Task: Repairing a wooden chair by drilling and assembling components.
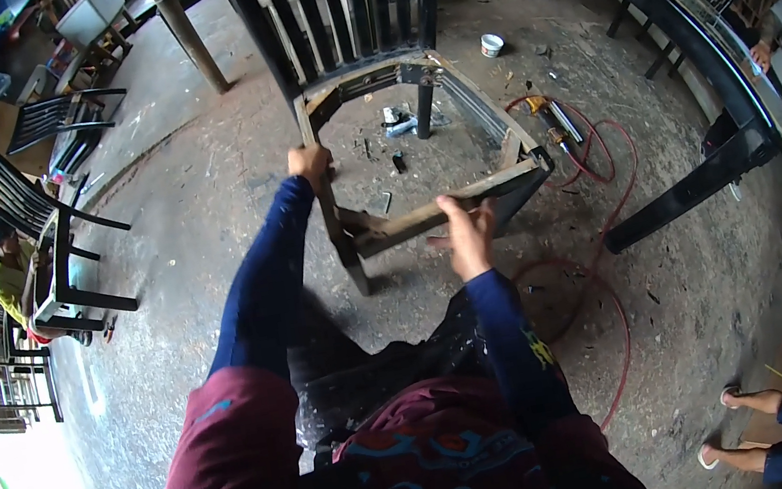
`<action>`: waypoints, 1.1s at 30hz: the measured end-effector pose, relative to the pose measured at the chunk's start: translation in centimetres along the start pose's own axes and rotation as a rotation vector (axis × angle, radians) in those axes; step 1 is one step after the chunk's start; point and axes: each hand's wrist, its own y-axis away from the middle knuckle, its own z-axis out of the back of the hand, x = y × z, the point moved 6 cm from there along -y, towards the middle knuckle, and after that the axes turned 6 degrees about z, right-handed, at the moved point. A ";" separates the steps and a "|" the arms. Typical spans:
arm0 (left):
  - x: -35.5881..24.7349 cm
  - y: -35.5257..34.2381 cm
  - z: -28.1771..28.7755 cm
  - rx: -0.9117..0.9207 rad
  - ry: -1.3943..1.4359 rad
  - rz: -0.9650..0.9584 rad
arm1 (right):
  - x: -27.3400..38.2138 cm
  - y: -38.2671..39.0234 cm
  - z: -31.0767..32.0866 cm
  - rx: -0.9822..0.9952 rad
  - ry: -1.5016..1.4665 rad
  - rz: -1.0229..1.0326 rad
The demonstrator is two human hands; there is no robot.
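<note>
A dark slat-backed chair [346, 8] stands in front of me, its seat a bare wooden frame with the middle open. My left hand [311, 165] is closed round the left rail of that seat frame [325, 204]. At the front rail [441, 209] is my right hand [470, 235], fingers spread, touching the rail or just beside it; the exact contact is hard to make out. Through the open seat, small tools and a bluish cylindrical item [402, 128] show on the floor.
A yellow power tool [551, 124] lies right of the chair, near a red hose [617, 287]. Beyond it is a white tub [491, 45]. A long dark table [682, 24] stands at right, another chair [49, 220] at left. Other people are at both sides; a post [186, 37] rises behind.
</note>
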 end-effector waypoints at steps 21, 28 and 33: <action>-0.3 29.9 -11.8 0.251 -0.980 -1.474 | 5.4 -22.9 1.4 0.561 0.831 -0.176; 0.2 23.1 -13.0 0.201 -1.149 -1.229 | 11.3 -14.4 5.6 0.137 0.458 0.279; 0.6 22.8 -18.1 0.519 -1.156 -1.221 | 7.0 -5.3 18.0 -0.324 0.313 0.586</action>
